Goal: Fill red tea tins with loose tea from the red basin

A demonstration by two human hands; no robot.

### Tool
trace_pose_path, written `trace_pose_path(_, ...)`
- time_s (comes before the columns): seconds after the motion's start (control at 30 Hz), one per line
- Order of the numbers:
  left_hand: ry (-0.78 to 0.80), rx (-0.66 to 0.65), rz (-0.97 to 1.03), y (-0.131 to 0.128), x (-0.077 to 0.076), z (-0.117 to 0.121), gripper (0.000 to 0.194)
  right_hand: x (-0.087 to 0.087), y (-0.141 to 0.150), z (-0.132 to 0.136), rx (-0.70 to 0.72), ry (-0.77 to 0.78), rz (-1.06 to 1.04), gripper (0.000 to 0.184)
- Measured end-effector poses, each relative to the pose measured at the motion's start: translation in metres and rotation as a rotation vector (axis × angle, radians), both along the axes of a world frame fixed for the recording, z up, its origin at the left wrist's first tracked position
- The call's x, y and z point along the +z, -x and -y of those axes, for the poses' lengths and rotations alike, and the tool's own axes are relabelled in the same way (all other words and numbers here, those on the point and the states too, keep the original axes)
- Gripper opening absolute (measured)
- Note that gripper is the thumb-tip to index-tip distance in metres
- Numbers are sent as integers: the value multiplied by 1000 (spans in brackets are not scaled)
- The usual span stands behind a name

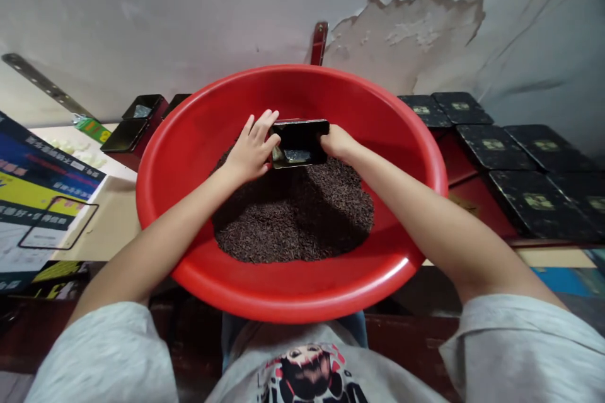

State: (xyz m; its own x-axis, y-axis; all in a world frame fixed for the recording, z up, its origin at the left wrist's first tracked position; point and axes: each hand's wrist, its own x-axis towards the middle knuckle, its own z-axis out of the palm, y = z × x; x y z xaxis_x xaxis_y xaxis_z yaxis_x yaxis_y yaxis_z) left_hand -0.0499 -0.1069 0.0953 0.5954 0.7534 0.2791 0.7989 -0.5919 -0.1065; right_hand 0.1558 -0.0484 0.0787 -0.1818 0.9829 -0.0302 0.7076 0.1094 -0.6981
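Observation:
Over the middle of a wide red plastic basin (283, 306) I see an open rectangular tin (307, 135), its dark inside facing me. A shiny, crinkled patch shows at the tin's lower side; I cannot tell whether it is a bag. My left hand (253, 150) grips the tin's left end, thumb at the rim and the other fingers spread behind. At the right end, my right hand (336, 141) is closed on the edge with its fingers curled. Beneath both hands lies a heap of dark brown, dry leaf-like bits (283, 227) in the basin.
Several black-lidded tins (494, 146) stand in rows to the right. Left of the basin are open dark tins (127, 135), a green box (92, 129), a thin dark frame (59, 221) and a printed sheet (42, 189). A peeling wall (189, 19) rises behind.

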Motion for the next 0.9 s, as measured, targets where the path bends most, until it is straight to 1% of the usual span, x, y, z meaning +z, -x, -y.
trace_pose_path(0.07,15,-112,18,-12,-6,6,35,-9,5,-1,-56,-14,1,37)
trace_pose_path(0.1,51,-178,28,-17,-10,8,33,-11,8,0,-80,-16,-1,41)
trace_pose_path(0.13,95,-207,44,-21,-15,10,32,-12,11,1,-98,-7,4,43)
trace_pose_path(0.17,132,-181,63,-25,-19,11,33,-13,14,4,-106,11,16,44)
trace_pose_path(0.23,168,7,82,-27,-27,11,35,-13,20,10,-97,59,26,45)
trace_pose_path(0.27,171,106,59,-26,-31,10,36,-13,23,13,-81,80,15,45)
trace_pose_path(0.3,173,174,12,-25,-34,9,37,-14,25,16,-63,96,1,46)
trace_pose_path(0.37,199,210,-109,-22,-39,8,38,-15,31,21,-39,123,-8,52)
trace_pose_path(0.43,246,244,-161,-21,-42,9,40,-17,35,27,-19,146,19,59)
trace_pose_path(0.53,336,370,-71,-21,-46,9,49,-18,40,35,22,162,63,69)
trace_pose_path(0.57,366,384,-39,-21,-47,9,51,-18,42,37,31,166,69,71)
trace_pose_path(0.6,390,374,-24,-20,-48,8,50,-19,43,39,37,170,75,73)
trace_pose_path(0.67,401,304,-41,-17,-49,6,48,-21,44,41,48,182,82,77)
trace_pose_path(0.8,315,181,-117,-12,-55,2,46,-26,44,39,125,232,30,83)
trace_pose_path(0.9,237,114,-160,-11,-59,2,44,-25,41,35,136,292,-42,81)
